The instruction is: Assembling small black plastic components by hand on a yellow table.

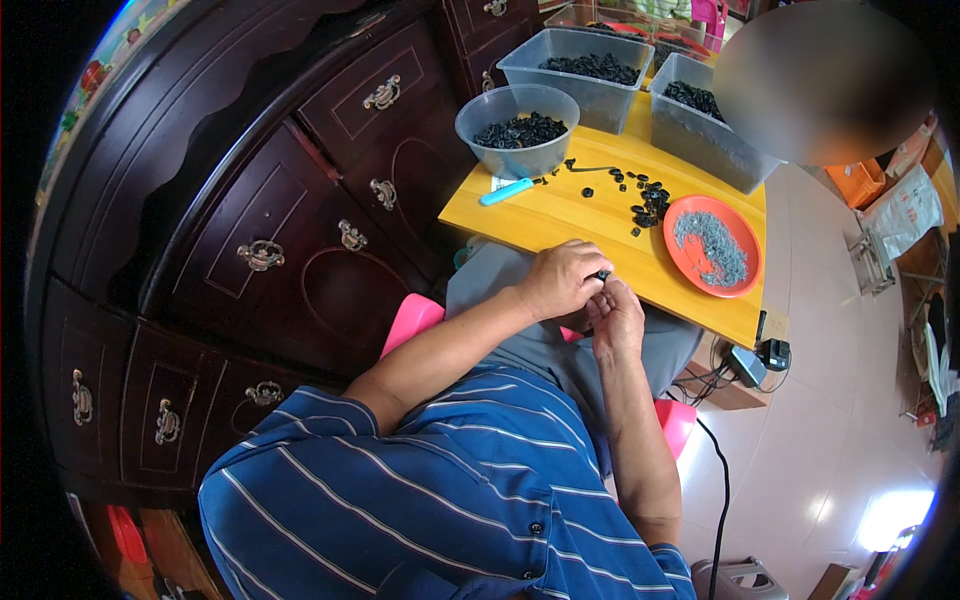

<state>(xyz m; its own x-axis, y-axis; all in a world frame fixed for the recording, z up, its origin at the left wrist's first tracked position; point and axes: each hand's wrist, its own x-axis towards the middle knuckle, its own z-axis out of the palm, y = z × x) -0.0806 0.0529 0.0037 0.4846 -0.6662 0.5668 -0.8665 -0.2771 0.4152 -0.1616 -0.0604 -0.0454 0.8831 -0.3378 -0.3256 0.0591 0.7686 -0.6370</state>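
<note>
My left hand [562, 281] and my right hand [618, 318] meet just off the near edge of the yellow table, over my lap. Between their fingertips is a small black plastic part [602, 275], mostly covered by the fingers. Both hands are closed in a pinch on it. To the right of them, an orange-red plate [752, 232] carries many tiny grey pieces [724, 262]. Loose black parts [652, 205] lie scattered beside that plate. A tool with a light blue handle [507, 192] rests near the table's left edge.
At the back stand a round clear tub [468, 128] and two rectangular clear bins [618, 100], all holding black parts. Dark wooden cabinets [230, 220] line the left. A black cable [722, 490] hangs at my right, near a power adapter [775, 353]. A blurred patch covers the upper right.
</note>
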